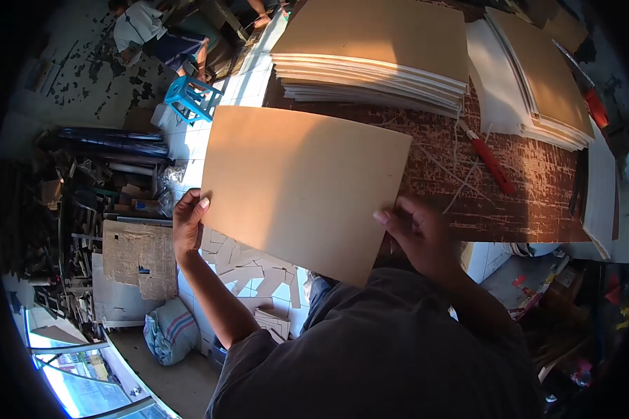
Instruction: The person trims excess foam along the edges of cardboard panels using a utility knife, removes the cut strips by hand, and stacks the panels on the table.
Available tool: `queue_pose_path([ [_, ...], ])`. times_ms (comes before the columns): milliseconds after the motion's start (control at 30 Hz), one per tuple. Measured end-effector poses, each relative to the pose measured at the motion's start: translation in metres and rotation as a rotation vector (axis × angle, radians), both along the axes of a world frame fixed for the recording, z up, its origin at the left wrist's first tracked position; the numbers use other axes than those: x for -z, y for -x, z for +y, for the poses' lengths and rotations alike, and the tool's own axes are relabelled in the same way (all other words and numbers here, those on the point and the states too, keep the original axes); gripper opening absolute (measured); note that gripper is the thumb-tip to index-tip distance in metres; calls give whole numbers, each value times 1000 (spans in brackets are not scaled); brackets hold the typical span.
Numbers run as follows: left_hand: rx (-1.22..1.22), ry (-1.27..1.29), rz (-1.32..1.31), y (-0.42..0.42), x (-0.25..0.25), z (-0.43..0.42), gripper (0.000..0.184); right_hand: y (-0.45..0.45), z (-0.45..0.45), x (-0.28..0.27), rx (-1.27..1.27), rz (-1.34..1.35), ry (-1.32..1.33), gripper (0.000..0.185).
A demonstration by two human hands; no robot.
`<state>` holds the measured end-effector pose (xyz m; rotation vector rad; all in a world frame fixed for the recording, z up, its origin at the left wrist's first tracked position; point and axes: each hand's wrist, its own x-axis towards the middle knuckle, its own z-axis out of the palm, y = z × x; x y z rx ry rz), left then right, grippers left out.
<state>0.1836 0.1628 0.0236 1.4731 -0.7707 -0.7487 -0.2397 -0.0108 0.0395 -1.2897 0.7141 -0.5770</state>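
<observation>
A flat tan board (304, 188), thin and rectangular, is held up in front of my body, slightly tilted. My left hand (190, 222) grips its left edge, thumb on the face and fingers behind. On the opposite edge, my right hand (416, 234) pinches the board with the thumb on top; its other fingers are partly in shadow. Beyond the board, a stack of similar boards (370, 35) lies on a scratched brown table (531, 202). A red-handled utility knife (491, 164) rests on the table to the right of the held board.
More boards (548, 70) are piled at the table's right, with another red-handled tool (594, 105) beside them. A blue stool (191, 98) and a crouching person (147, 35) are at the upper left. Cardboard offcuts (251, 265) litter the floor below. A stuffed sack (171, 332) sits lower left.
</observation>
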Motion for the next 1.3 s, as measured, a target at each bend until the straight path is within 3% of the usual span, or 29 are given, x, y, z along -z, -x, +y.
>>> queue_pose_path([
  [133,68,-120,22,-2,9,26,29,-12,-29,9,-19,63,56,26],
  [267,52,-187,109,-7,27,47,30,-22,-40,15,64,-43,3,34],
  [333,24,-178,124,-4,35,54,29,-23,-45,20,171,-226,31,33],
  [400,-60,-246,88,1,39,59,33,-10,-49,14,173,-169,75,31],
  [533,-71,-275,83,16,35,64,31,25,-59,15,285,-21,265,25],
  [600,-78,-321,68,25,27,63,33,50,-66,18,441,153,588,22],
  [633,-33,-386,27,25,25,65,34,62,-68,16,441,161,581,22],
  [700,31,-510,-45,26,18,66,38,86,-72,7,646,524,833,23],
  [800,102,-613,-62,25,12,66,42,110,-79,8,731,748,1012,26],
  [833,103,-618,-61,29,10,62,42,114,-80,8,721,773,929,29],
  [933,37,-570,-156,21,13,56,46,124,-85,22,619,789,872,31],
  [1000,-6,-409,-14,11,26,53,41,125,-87,30,599,835,908,31],
  [1067,-86,-356,6,21,33,41,51,123,-91,33,582,882,947,32],
  [1300,-187,-148,149,11,68,40,37,124,-101,31,536,831,942,33],
])
